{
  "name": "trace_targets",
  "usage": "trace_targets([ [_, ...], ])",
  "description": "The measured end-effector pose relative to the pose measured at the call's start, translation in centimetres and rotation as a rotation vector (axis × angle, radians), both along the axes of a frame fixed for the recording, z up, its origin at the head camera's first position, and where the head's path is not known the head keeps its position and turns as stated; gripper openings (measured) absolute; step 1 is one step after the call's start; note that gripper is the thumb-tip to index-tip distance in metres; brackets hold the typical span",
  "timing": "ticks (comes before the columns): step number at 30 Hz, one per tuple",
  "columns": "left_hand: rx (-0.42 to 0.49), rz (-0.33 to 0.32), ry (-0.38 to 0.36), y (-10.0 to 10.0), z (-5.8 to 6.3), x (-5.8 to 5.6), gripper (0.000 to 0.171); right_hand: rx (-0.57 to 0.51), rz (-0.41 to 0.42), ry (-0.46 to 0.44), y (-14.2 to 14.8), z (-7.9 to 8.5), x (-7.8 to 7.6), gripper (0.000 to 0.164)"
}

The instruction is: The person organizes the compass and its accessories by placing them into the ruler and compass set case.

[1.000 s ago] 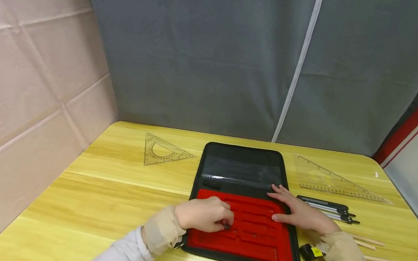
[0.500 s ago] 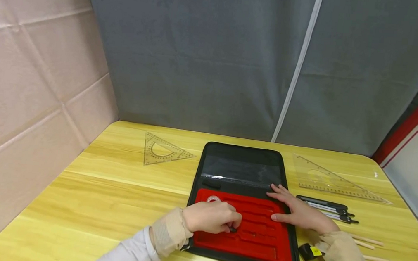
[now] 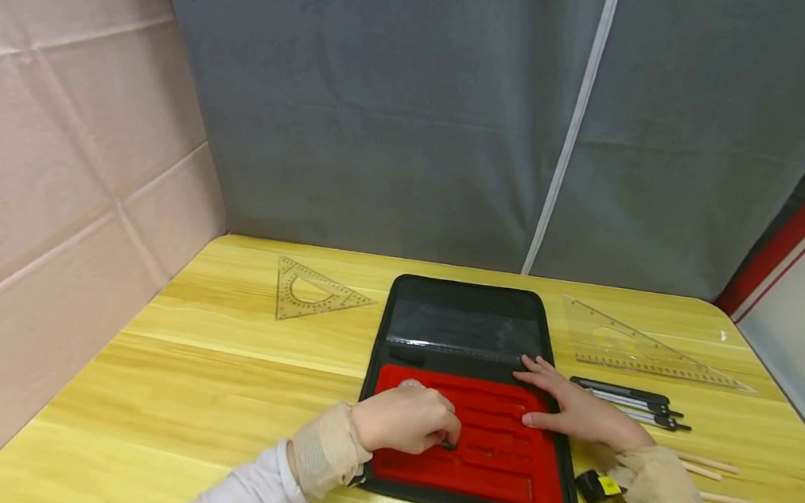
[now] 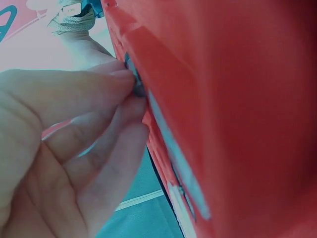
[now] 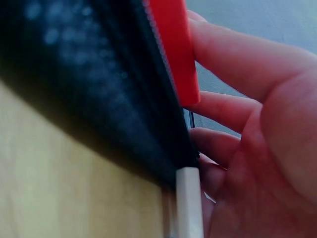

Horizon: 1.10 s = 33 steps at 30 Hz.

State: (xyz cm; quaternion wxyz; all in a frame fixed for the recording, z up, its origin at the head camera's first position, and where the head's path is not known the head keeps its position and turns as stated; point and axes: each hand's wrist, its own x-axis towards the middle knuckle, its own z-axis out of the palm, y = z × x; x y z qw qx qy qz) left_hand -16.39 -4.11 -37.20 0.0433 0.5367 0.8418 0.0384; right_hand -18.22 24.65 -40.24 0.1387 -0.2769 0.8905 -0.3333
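Observation:
A black zip case point(image 3: 469, 315) lies unfolded on the table, its lower half fitted with a red moulded tray point(image 3: 469, 481). Over that tray, my left hand point(image 3: 408, 418) pinches a small dark piece point(image 4: 137, 83) between thumb and fingers, down at a slot. Just beyond the fingertips, the left wrist view has a pale grey strip point(image 4: 173, 146) lying in the tray; whether it belongs to the pinched piece I cannot tell. A whitish round item point(image 3: 411, 383) peeks out behind the left hand. My right hand point(image 3: 579, 408) rests with spread fingers on the case's right edge.
Clear set squares lie left point(image 3: 283, 305) and right point(image 3: 651, 367) of the case. Right of it are black-and-silver compass-like tools point(image 3: 630, 395), several wooden sticks point(image 3: 729, 501) and a small black object with a yellow label point(image 3: 596, 486). A grey curtain point(image 3: 385, 122) closes the back.
Over the second, my left hand has shifted slightly right across the red tray with the dark piece, uncovering part of the whitish round item. The right hand stays put.

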Motion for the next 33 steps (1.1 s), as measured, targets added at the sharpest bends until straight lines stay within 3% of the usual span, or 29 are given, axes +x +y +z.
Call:
trace_targets([
  [5,-0.011,0.012,0.011,0.2,0.2,0.2,0.017,0.001,0.001,0.004,0.0,0.1,0.0,0.066],
  [12,-0.03,-0.009,0.117,0.5,0.3,0.4,0.021,-0.005,-0.001,0.006,0.1,0.4,-0.1,0.066],
  [19,-0.071,-0.015,0.097,0.4,0.0,0.8,0.02,-0.014,0.009,0.013,0.2,0.4,-0.2,0.066],
  [23,-0.083,0.008,0.039,0.3,0.0,0.8,0.021,-0.019,0.012,0.012,0.2,0.1,-0.2,0.065],
  [27,-0.082,0.009,-0.083,-0.4,0.3,0.2,0.021,-0.028,0.017,-0.004,0.2,-0.1,-0.1,0.065],
  [30,-0.01,0.045,-0.18,-1.5,1.0,-0.8,0.021,-0.03,0.021,-0.012,0.1,-0.2,-0.1,0.065],
  [33,0.102,0.141,-0.225,-3.1,1.9,-2.4,0.026,-0.025,0.017,-0.002,0.1,-0.2,-0.1,0.065],
])
